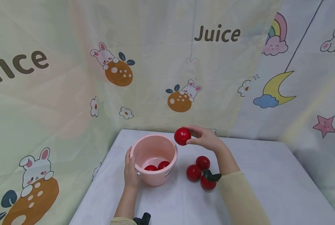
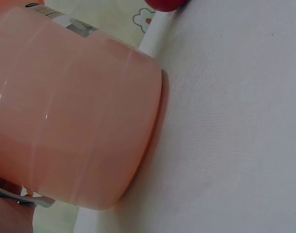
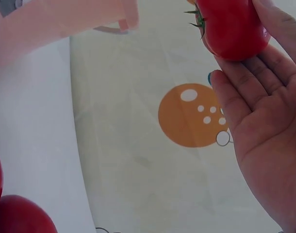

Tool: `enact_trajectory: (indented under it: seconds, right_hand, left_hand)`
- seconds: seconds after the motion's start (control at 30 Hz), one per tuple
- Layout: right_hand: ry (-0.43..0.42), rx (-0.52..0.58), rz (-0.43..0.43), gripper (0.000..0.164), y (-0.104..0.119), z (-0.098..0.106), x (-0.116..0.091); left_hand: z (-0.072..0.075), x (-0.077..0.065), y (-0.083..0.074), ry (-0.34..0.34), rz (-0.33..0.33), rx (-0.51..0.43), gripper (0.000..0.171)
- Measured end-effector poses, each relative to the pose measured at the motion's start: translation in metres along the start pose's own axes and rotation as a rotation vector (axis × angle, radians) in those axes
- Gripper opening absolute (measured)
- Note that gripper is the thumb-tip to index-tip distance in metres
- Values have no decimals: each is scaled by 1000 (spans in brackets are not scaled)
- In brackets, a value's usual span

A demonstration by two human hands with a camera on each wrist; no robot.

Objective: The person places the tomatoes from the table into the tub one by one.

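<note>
A pink bucket [image 1: 156,179] stands on the table with two tomatoes [image 1: 163,164] showing inside. My left hand [image 1: 131,172] holds the bucket's left side near the rim; in the left wrist view only a bit of that hand [image 2: 14,213] shows beside the grey handle [image 2: 22,196]. To the right of the rim and above the table, my right hand [image 1: 205,137] grips a red tomato [image 1: 182,136] between thumb and fingers. Green sepals show on that tomato [image 3: 235,29] in the right wrist view.
Three more tomatoes [image 1: 194,173] lie close together on the white-covered table [image 1: 178,206], right of the bucket and below the right forearm. A printed cloth backdrop [image 1: 156,62] with rabbits and fruit rises behind the table and on its left side.
</note>
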State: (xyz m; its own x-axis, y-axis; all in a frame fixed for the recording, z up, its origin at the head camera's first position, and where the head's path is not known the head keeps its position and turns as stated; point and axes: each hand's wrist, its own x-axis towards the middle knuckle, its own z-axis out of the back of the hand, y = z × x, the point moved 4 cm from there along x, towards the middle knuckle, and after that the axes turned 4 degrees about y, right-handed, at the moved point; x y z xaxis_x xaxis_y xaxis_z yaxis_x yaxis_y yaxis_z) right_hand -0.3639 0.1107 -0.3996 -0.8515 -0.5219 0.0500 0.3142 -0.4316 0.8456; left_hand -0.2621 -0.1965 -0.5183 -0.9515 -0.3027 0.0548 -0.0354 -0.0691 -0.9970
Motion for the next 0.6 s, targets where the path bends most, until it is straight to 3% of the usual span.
enact_trajectory:
  seconds: [0.6]
  right_hand:
    - [65, -13, 30, 68, 24, -9, 17]
  left_hand:
    - [0, -1, -3, 6, 5, 19, 49]
